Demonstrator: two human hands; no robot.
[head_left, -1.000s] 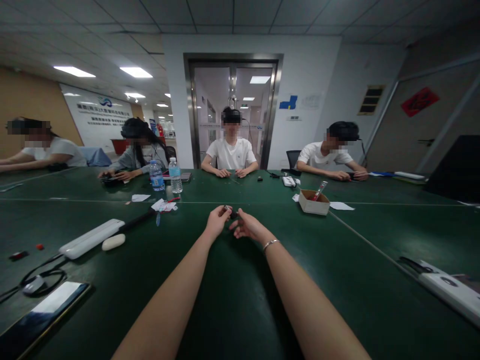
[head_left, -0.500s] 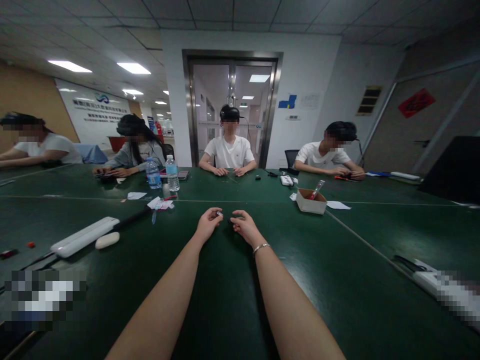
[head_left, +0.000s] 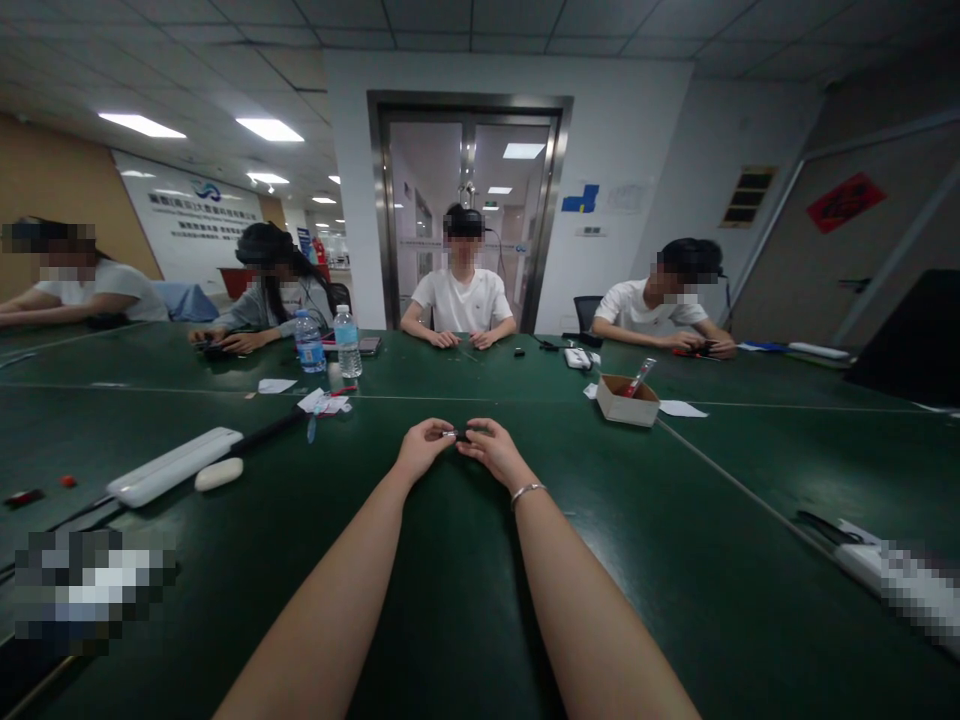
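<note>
Over the middle of the dark green table (head_left: 465, 560), my left hand (head_left: 420, 450) pinches a small silver piece (head_left: 449, 433) between thumb and fingertips. My right hand (head_left: 495, 455), with a bracelet at its wrist, pinches a small black piece (head_left: 461, 436). The two pieces meet end to end between my fingertips, or very nearly so. They are too small for me to tell their kind, or whether one sits inside the other. My fingers cover part of both.
To the left lie a white power strip (head_left: 176, 467), a white oval object (head_left: 219, 474) and paper scraps (head_left: 334, 403). Two water bottles (head_left: 348, 345) stand farther back. An open box (head_left: 627, 408) is at the right. Several people sit across the table.
My hands have come together, bringing the silver piece and the black piece from apart to end to end. The view has shifted slightly.
</note>
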